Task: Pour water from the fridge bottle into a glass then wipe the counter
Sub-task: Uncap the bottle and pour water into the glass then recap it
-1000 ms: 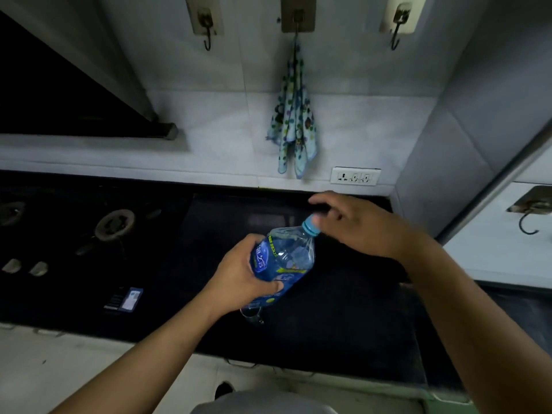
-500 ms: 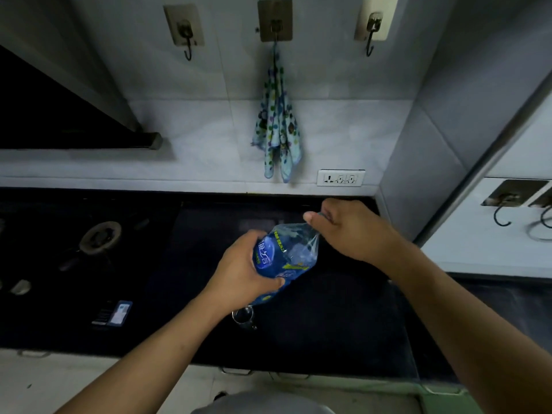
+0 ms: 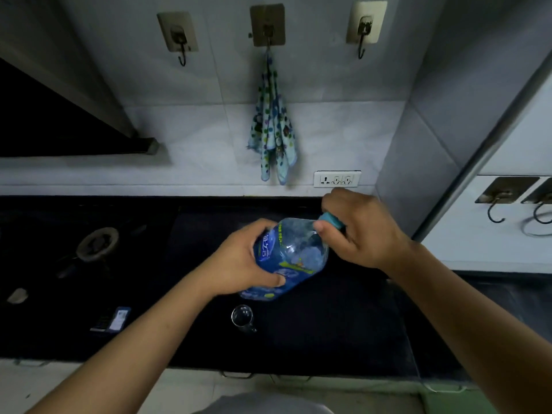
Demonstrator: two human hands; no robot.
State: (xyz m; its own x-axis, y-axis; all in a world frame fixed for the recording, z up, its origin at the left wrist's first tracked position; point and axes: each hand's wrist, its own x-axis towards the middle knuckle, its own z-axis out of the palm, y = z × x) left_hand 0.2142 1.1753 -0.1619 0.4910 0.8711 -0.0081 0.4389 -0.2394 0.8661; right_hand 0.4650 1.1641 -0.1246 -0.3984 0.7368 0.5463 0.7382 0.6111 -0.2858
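Bottle (image 3: 288, 258) lifted since a second ago, glass (image 3: 242, 316) now exposed below on counter (image 3: 343, 324) — left hand (image 3: 243, 262) clamps body, right hand (image 3: 363, 231) pinches cap (image 3: 330, 220) — still uncapping, pour not started

A clear, glossy blue-tinted plastic bottle (image 3: 291, 258) with a shiny printed blue label is noted, closed by a matt light-blue plastic cap (image 3: 330, 219). The black stone-like worktop (image 3: 328, 324) is seen smooth with a dull sheen. A small clear glass (image 3: 242, 316) is recorded as glossy. A spotted soft cloth towel (image 3: 273, 135) is hung from a metal hook (image 3: 268, 34) on smooth pale tiles (image 3: 194, 138).
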